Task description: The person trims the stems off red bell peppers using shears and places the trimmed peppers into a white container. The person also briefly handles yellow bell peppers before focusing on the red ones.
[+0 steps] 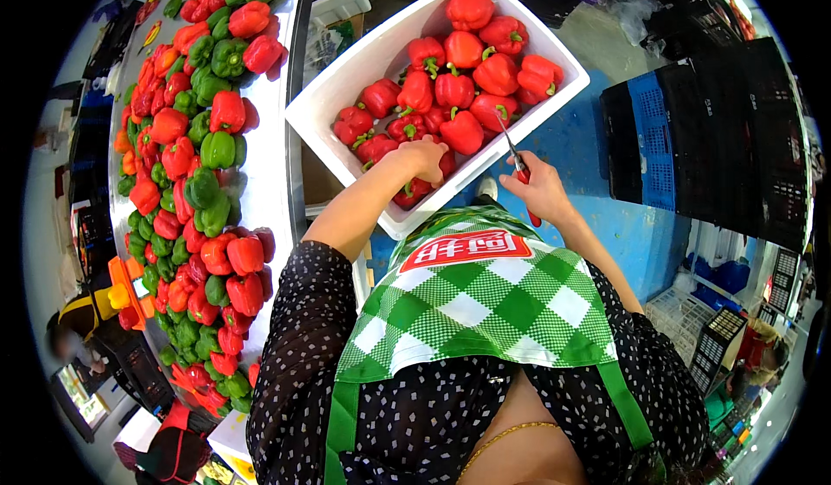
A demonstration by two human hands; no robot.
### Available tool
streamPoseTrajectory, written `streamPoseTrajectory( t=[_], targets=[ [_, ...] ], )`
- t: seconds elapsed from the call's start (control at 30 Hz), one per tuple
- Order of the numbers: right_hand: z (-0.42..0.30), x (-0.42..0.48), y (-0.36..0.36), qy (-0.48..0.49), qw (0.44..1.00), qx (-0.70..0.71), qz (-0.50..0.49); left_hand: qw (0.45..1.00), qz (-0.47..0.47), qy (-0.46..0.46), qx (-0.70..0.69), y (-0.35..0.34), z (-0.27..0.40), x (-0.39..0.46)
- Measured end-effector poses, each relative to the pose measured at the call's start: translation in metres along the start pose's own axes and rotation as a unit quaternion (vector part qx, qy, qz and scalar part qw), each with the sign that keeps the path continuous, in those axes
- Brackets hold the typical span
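A white foam box (552,111) stands before me, holding several red bell peppers (454,90) with green stems. My left hand (425,160) reaches into its near side, fingers curled over a red bell pepper (447,163) low in the box. The palm side of that hand is hidden. Just outside the box's right wall, my right hand (542,189) grips red-handled snips (523,172). Their narrow metal blades point up and away over the box rim, with the tip in front of another red pepper (491,109).
Left of the box runs a metal table (263,160) heaped with red and green peppers (195,173). An orange scale (132,290) stands at its far edge, near another person (71,345). Black and blue crates (707,134) are stacked on the right, above a blue floor (584,154).
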State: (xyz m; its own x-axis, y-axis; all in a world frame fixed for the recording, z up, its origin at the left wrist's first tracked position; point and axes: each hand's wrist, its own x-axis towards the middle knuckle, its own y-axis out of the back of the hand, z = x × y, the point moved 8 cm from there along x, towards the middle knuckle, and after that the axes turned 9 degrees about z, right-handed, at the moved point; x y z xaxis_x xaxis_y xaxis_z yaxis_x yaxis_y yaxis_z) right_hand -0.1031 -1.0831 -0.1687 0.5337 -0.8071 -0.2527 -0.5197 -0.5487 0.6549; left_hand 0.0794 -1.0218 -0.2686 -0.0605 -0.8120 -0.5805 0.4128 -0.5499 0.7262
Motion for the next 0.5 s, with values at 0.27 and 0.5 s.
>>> streamPoseTrajectory(
  t=[0.27,0.5],
  targets=[
    [-0.015,0.0,-0.004,0.01,1.0,0.01,-0.007,0.64,0.118,0.093,-0.753,0.035,-0.054,-0.02],
    [-0.076,0.002,-0.035,0.134,0.985,-0.104,-0.015,0.289,0.145,-0.034,-0.946,0.054,-0.029,-0.075]
  ],
)
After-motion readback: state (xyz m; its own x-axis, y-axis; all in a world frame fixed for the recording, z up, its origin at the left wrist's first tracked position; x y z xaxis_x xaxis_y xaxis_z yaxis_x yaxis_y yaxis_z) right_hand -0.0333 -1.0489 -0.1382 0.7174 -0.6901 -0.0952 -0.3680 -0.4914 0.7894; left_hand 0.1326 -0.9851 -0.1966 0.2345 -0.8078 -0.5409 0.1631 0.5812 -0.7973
